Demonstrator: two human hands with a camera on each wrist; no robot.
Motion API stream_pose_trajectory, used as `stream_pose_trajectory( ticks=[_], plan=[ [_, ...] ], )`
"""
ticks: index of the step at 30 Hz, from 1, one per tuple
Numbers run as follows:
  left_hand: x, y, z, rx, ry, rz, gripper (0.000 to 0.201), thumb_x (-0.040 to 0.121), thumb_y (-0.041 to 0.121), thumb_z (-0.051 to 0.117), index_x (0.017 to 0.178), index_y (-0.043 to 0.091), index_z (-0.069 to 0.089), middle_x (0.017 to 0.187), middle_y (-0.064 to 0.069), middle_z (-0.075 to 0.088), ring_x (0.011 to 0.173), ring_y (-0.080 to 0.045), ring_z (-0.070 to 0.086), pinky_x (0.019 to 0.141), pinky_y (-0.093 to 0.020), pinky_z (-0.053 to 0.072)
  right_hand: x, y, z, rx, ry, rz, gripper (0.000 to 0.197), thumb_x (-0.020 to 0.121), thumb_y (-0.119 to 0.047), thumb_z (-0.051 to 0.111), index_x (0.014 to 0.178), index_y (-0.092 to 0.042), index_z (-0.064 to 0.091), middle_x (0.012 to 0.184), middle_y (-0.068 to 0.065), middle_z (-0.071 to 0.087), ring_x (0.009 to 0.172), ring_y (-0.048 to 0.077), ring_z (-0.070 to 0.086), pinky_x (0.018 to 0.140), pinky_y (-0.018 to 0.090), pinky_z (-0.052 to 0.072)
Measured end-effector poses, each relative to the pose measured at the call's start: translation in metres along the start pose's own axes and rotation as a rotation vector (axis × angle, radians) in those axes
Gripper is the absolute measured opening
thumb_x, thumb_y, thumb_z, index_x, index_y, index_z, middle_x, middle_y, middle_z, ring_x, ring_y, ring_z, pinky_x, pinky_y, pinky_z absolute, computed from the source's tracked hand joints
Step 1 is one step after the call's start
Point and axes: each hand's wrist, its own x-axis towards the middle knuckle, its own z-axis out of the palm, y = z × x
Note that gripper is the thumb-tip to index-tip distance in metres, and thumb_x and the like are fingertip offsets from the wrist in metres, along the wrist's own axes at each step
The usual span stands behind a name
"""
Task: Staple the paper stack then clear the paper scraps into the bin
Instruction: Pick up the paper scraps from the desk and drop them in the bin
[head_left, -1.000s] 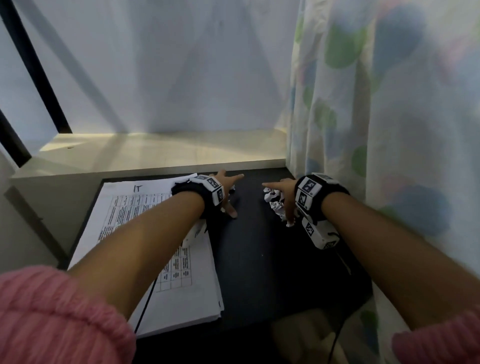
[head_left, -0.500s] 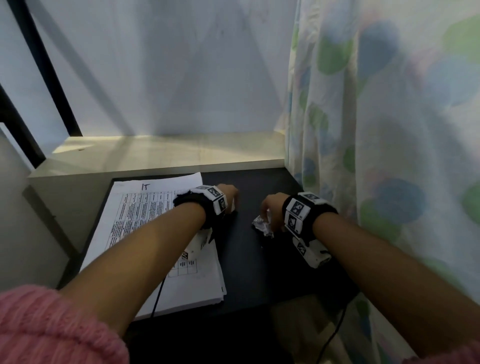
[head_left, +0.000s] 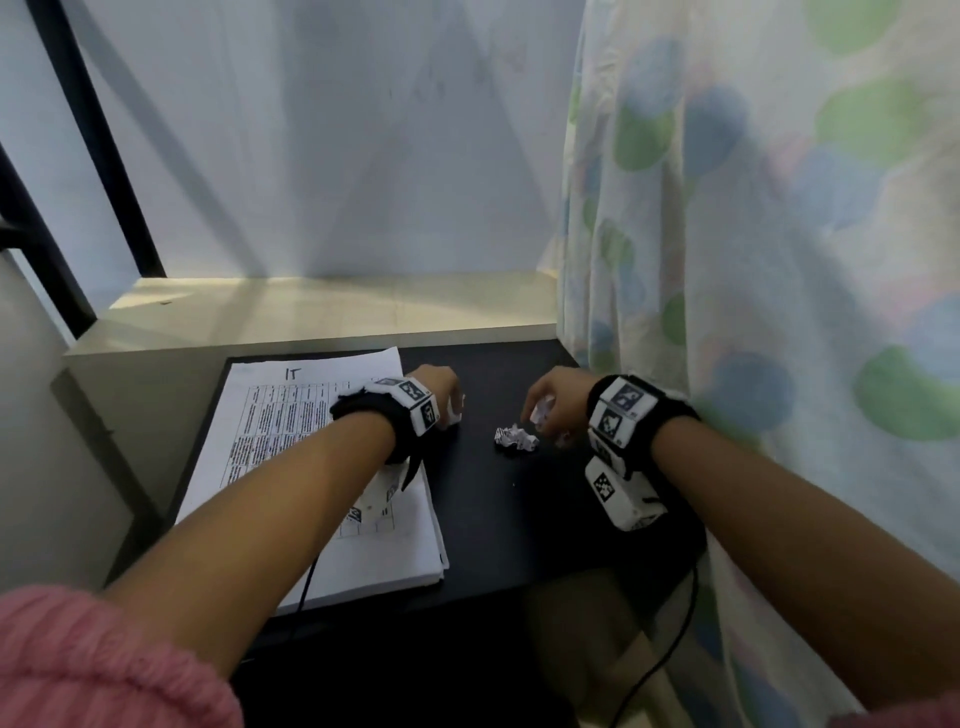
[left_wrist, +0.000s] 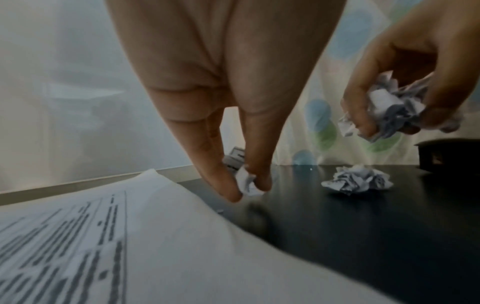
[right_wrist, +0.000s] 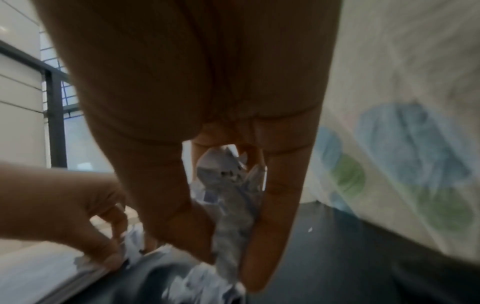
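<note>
A white printed paper stack lies on the left of the black table. My left hand hovers at the stack's right edge and pinches a small crumpled paper scrap between thumb and finger. My right hand is lifted a little above the table and grips a bigger crumpled scrap, also seen as a wad from the left wrist. One more crumpled scrap lies loose on the table between the hands. No stapler or bin shows.
A pale raised ledge runs along the back of the table. A dotted curtain hangs close on the right. A dark boxy object sits at the far right of the table. Black cables hang from both wrist units.
Both hands went from pointing fingers to curled grips on scraps. The right hand rose off the table with a wad, uncovering one scrap left lying between the hands.
</note>
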Motion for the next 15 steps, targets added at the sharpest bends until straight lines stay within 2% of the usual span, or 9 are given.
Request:
stream_pose_trajectory(
  ticks=[2,5,8,12,15],
  plan=[
    [0.004,0.003,0.004,0.029,-0.034,-0.005,0.034,0.084,0.012,0.065,0.118,0.010,0.066,0.127,-0.013,0.063,0.115,-0.031,0.061,0.094,-0.033,0.050,0.007,-0.008,0.012,-0.037,0.021,0.000,0.029,0.078,-0.006,0.068,0.104,-0.018,0.073,0.074,-0.003,0.060,0.079,0.018,0.062,0.057,0.020,0.053],
    [0.008,0.004,0.003,0.033,-0.085,-0.045,0.044,0.088,0.012,0.063,0.131,0.008,0.055,0.135,-0.016,0.055,0.123,-0.031,0.055,0.100,-0.033,0.045,0.017,-0.016,0.023,-0.062,0.019,-0.007,0.034,0.081,-0.006,0.065,0.112,-0.018,0.070,0.106,0.006,0.068,0.102,0.024,0.066,0.077,0.025,0.052],
    [0.011,0.002,0.002,0.000,-0.077,-0.075,0.045,0.089,0.012,0.060,0.133,0.010,0.053,0.138,-0.017,0.052,0.126,-0.032,0.053,0.101,-0.033,0.043,0.023,-0.021,0.030,-0.135,-0.005,-0.023,0.040,0.080,-0.009,0.067,0.119,-0.016,0.064,0.126,0.005,0.063,0.112,0.025,0.062,0.082,0.026,0.050],
    [0.011,-0.001,0.003,-0.015,-0.047,-0.085,0.043,0.089,0.013,0.061,0.131,0.008,0.056,0.135,-0.015,0.056,0.123,-0.030,0.056,0.098,-0.031,0.045,0.027,-0.022,0.039,-0.191,-0.009,-0.048,0.037,0.079,-0.014,0.070,0.115,-0.011,0.063,0.121,0.009,0.064,0.110,0.028,0.062,0.084,0.029,0.051],
    [0.007,-0.002,0.003,-0.010,-0.080,-0.093,0.037,0.086,0.013,0.063,0.122,0.006,0.062,0.127,-0.013,0.063,0.115,-0.028,0.062,0.082,-0.025,0.046,0.026,-0.019,0.046,-0.152,-0.019,-0.052,0.031,0.076,-0.011,0.073,0.106,-0.010,0.067,0.106,0.008,0.069,0.103,0.027,0.066,0.075,0.026,0.050]
  ],
)
